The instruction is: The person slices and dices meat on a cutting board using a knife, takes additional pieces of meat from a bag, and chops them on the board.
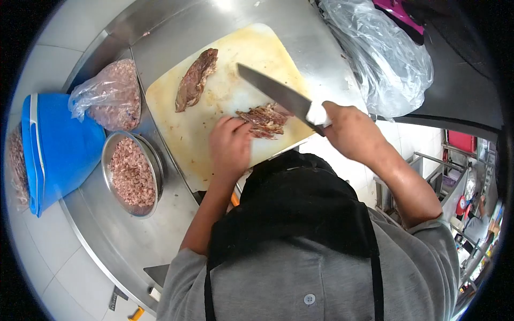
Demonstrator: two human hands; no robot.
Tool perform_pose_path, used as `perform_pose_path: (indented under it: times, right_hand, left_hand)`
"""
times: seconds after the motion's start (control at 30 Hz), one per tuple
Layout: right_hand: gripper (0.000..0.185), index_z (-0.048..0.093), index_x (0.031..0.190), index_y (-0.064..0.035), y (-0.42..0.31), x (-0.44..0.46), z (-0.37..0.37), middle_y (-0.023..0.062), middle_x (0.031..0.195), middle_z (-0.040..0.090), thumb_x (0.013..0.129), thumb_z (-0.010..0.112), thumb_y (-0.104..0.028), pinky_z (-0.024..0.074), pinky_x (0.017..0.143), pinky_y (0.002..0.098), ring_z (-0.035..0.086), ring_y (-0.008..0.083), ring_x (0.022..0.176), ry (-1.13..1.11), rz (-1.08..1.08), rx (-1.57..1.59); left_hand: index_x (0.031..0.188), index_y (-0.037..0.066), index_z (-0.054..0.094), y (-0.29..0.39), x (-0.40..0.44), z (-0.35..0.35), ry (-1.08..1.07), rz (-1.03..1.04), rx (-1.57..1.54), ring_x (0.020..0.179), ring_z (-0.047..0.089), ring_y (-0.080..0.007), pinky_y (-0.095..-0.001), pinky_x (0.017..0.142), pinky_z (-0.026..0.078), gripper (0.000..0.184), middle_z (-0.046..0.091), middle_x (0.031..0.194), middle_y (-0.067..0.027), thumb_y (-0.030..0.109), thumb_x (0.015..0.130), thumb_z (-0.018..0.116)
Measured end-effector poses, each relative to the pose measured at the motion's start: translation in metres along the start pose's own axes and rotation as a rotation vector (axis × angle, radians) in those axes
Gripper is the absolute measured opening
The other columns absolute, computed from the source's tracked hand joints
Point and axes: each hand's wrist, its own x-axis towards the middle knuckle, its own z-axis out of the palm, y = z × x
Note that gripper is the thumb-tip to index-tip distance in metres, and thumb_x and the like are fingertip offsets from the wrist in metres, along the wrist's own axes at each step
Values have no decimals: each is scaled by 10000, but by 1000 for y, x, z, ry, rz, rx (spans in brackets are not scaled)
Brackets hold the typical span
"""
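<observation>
My right hand [350, 131] is closed round the white handle of a large knife [278, 92], whose blade points to the upper left over the cutting board [230, 48]. Under and beside the blade lies a pile of sliced meat [262, 122]. My left hand [231, 143] rests at the left end of this pile, its fingers curled and bent toward the meat, somewhat blurred. A longer whole piece of cooked meat [195, 80] lies apart on the board's upper left.
A metal bowl of chopped meat [131, 174], a plastic bag of chopped meat [120, 96] and a blue container [67, 147] stand at the left. Clear plastic bags [380, 59] lie at the upper right. Another person [476, 227] is far off at the right.
</observation>
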Motion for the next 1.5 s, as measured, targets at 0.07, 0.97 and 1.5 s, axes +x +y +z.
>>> perform_pose_path:
  times: [0.07, 0.97, 1.5]
  right_hand:
    - [211, 585, 993, 18, 22, -3, -1, 292, 881, 670, 907, 640, -166, 513, 780, 534, 645, 489, 892, 30, 25, 24]
    - [184, 571, 1057, -23, 84, 0, 24, 198, 803, 709, 887, 538, -82, 555, 692, 501, 712, 387, 773, 4, -175, -286]
    - [171, 567, 1048, -28, 73, 11, 24, 197, 793, 706, 904, 551, -119, 563, 667, 497, 713, 375, 741, 55, -150, -278]
  left_hand:
    - [1211, 24, 661, 23, 22, 20, -92, 82, 16, 1307, 499, -354, -488, 1118, 371, 391, 589, 1313, -161, 207, 867, 704]
    - [1500, -15, 390, 46, 29, 50, -226, -107, 167, 1496, 281, -391, -591, 1217, 152, 771, 363, 1581, -213, 405, 908, 649]
    - [1459, 17, 469, 6, 31, 21, -124, -150, 376, 1435, 358, -408, -595, 1193, 195, 703, 421, 1535, -201, 394, 892, 644]
